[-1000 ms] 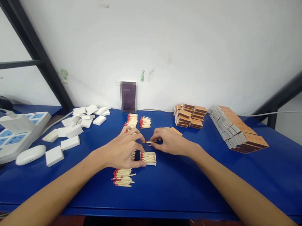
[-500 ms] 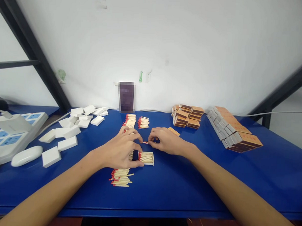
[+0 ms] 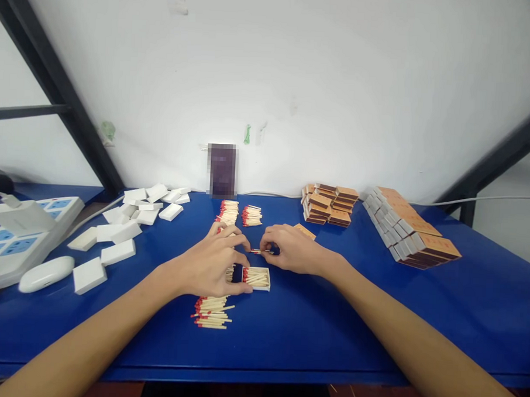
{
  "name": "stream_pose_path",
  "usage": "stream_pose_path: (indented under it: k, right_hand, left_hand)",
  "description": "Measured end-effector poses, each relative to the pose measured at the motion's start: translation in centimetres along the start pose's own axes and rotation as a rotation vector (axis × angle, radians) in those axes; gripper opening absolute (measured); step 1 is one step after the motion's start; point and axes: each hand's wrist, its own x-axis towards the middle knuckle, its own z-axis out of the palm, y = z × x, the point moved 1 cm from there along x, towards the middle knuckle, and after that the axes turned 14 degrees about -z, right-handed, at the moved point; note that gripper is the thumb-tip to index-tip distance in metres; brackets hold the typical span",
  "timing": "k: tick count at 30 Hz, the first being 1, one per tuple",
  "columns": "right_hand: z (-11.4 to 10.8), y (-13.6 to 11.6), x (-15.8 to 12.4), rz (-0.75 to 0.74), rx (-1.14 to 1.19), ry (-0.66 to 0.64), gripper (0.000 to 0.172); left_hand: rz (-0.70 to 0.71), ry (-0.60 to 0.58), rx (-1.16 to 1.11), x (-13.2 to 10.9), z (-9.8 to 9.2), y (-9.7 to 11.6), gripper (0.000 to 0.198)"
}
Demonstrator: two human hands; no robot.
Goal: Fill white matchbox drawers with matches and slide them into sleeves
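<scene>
Matches (image 3: 211, 313) lie loose nearest the blue table (image 3: 312, 335) edge. Just beyond, the left hand (image 3: 209, 265) clasps the left end of a filled match tray (image 3: 259, 278); the right hand (image 3: 294, 250) pinches matchsticks (image 3: 259, 251) just behind it. Orange matchboxes (image 3: 330, 204) sit farther back.

A single camera worn on the person's head looks from above the near edge of the glossy blue flat table top (image 3: 350, 342). It faces forward and down across it to the plain white wall (image 3: 323, 78) behind its far edge. It sits close: both bare forearms run in from the bottom corners. The view centres on a small white cardboard tray of red-tipped matchsticks (image 3: 258, 278) at mid-table, where the left hand (image 3: 209, 266) and right hand (image 3: 295, 249) meet. The wide lens takes in both ends of the table.
</scene>
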Motion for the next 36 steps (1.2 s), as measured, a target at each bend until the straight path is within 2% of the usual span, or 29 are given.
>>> stream_pose_path:
  k: [22, 29, 36]
  right_hand:
    - [0.22, -0.45, 0.18, 0.014, 0.048, -0.014, 0.005]
    - [0.77, 0.06, 0.27, -0.040, 0.071, 0.056, 0.010]
    - [0.75, 0.43, 0.05, 0.002, 0.074, 0.074, 0.013]
  left_hand:
    - [0.011, 0.020, -0.002, -0.01, 0.03, 0.02, 0.036]
    - [0.012, 0.021, -0.002, 0.01, 0.16, -0.10, 0.035]
    - [0.002, -0.002, -0.005, -0.02, 0.11, -0.09, 0.034]
